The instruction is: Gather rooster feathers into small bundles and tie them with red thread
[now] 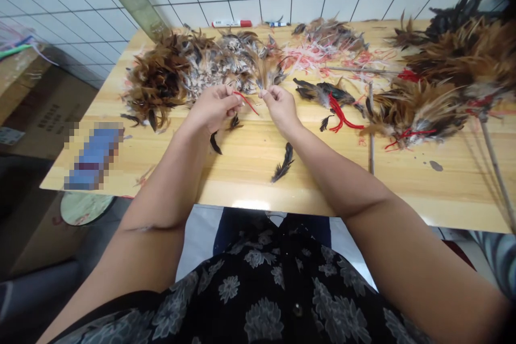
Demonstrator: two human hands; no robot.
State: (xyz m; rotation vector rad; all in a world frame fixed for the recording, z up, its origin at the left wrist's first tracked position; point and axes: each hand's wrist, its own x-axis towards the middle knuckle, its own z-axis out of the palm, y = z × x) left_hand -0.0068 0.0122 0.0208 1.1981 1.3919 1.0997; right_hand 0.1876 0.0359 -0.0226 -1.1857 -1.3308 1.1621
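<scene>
Over the middle of the table, my left hand (216, 108) pinches a red string (249, 104), whose free end slants down to the right. A short gap away, my right hand (281, 109) is closed at thumb and forefinger on the base of a small bunch of brown feathers (264, 74) that fans upward. Behind both hands spreads a big pile of brown and grey feathers (161, 72). Right of my right hand lie dark feathers (322, 91) with several red strings (341, 115) across them. A loose black feather (283, 164) rests nearer the table's front edge.
The wooden table (242, 172) meets a tiled wall. Feather bundles (419, 107) tied with red string and thin sticks (371, 140) occupy the right side. At the back are markers (231, 24) and pink-white strips (310, 56). A blurred-out blue object (94, 156) lies front left.
</scene>
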